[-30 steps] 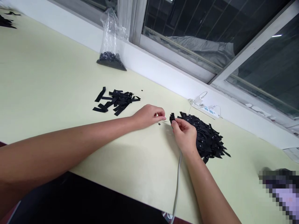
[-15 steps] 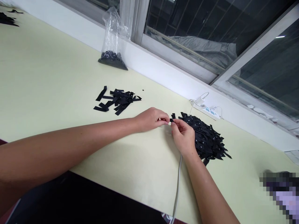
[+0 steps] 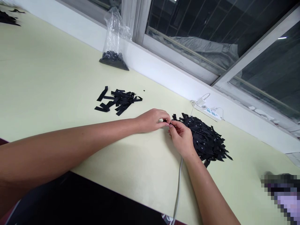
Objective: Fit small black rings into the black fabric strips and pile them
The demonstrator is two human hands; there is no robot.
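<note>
Thumb and fingertips pinched, my left hand (image 3: 156,120) grips a short black fabric strip (image 3: 165,120), of which only a small dark bit shows. My right hand (image 3: 181,136) meets it from the right, its thumb and fingers closed on the same strip. Most of the strip is hidden by the fingers. Just beyond my right hand lies a large heap of black strips (image 3: 208,137) with small light marks on some. A smaller loose pile of black strips (image 3: 124,99) is spread on the table behind my left forearm.
On the pale table (image 3: 58,78), a clear plastic bag (image 3: 113,59) with small black pieces leans near the window wall. A white power strip (image 3: 207,111) lies against the wall. A grey cable (image 3: 179,184) runs under my right wrist. More black fabric (image 3: 8,18) lies far left.
My right hand has shifted slightly left, so its fingertips now touch those of my left hand. The strip between them shows less. Both piles stay as they were.
</note>
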